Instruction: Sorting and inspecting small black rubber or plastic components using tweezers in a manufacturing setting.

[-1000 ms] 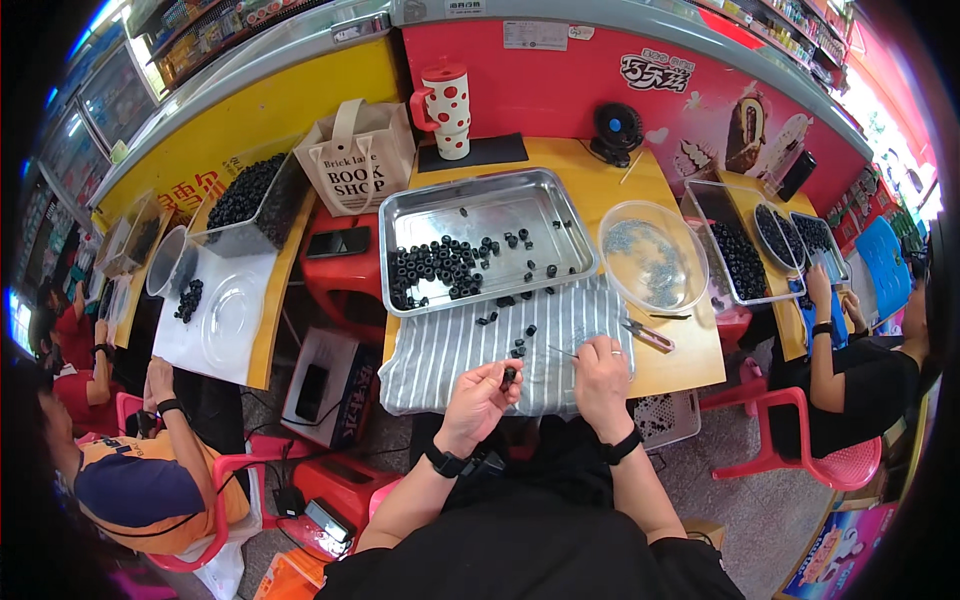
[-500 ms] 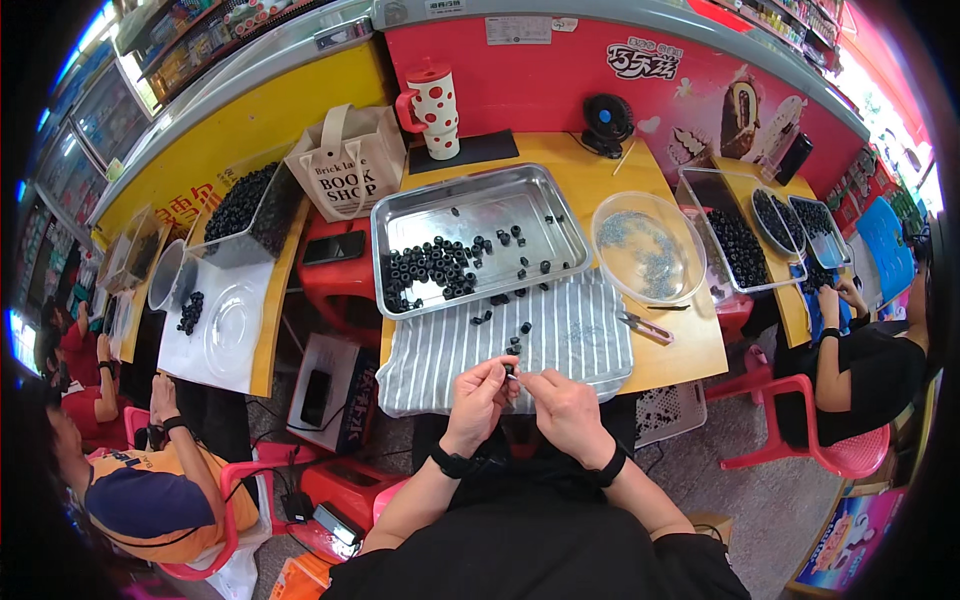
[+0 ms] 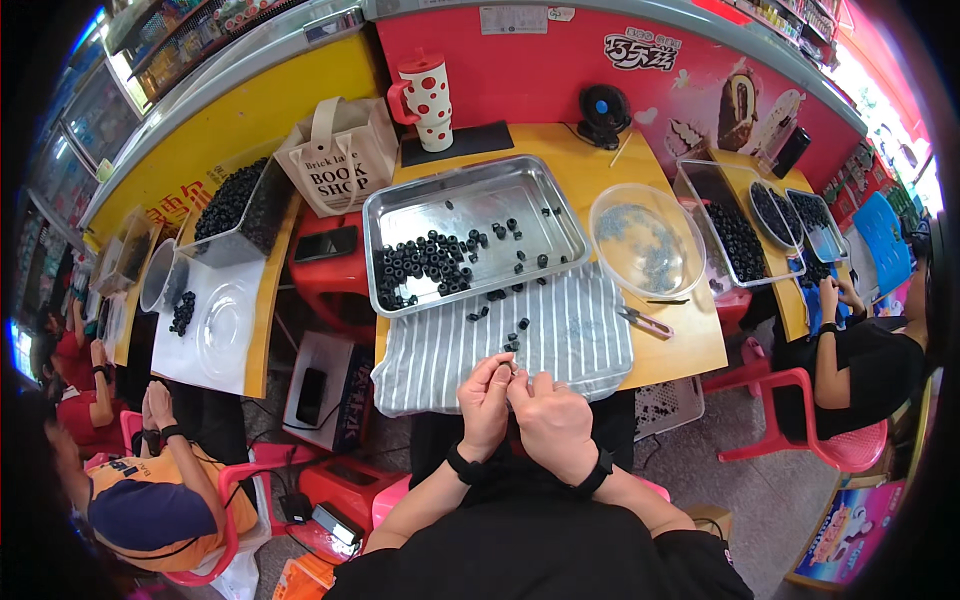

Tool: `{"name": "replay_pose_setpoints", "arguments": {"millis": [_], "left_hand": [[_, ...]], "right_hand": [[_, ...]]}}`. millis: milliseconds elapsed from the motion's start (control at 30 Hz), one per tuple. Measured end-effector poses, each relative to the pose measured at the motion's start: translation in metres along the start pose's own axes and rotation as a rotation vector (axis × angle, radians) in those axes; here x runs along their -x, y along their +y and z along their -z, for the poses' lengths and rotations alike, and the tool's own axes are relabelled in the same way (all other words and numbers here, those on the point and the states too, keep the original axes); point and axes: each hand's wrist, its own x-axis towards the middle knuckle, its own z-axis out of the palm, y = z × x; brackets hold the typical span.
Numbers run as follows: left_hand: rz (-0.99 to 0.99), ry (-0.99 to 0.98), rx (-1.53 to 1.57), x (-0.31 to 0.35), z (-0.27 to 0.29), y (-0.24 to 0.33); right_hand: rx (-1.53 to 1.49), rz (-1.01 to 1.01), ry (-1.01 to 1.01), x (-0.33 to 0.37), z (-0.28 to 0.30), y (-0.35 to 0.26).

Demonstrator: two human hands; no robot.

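One small black cylindrical piece (image 3: pixel 510 365), mostly hidden, appears pinched in the narrow grip of the left hand (image 3: pixel 484 408), while the right hand (image 3: pixel 556 428) meets it, fingers curled in, its contents impossible to tell. About three similar loose pieces (image 3: pixel 523 324) lie just ahead on one grey-and-white striped cloth (image 3: pixel 430 362). Beyond are one rectangular silver metal tray (image 3: pixel 475 208) bearing dozens more and, rightward, one round clear plastic tub (image 3: pixel 611 262).

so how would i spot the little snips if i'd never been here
Find the middle yellow-brown table, then the round clear bowl on its right side. Just below that bowl in the picture, by the right edge of the striped cloth, lie the snips. They are pinkish-handled, unlike the slim, all-dark strip nearby.
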Motion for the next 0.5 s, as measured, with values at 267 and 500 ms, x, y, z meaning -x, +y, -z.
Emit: {"name": "replay_pose_setpoints", "arguments": {"millis": [267,500], "left_hand": [[-0.164,0.071,-0.304,0.002,-0.016,0.007],[-0.209,0.063,-0.397,0.000,-0.017,0.006]], "right_hand": [[0.063,0.016,-0.006,-0.001,-0.007,0.001],[0.089,-0.019,-0.039,-0.003,-0.004,-0.003]]}}
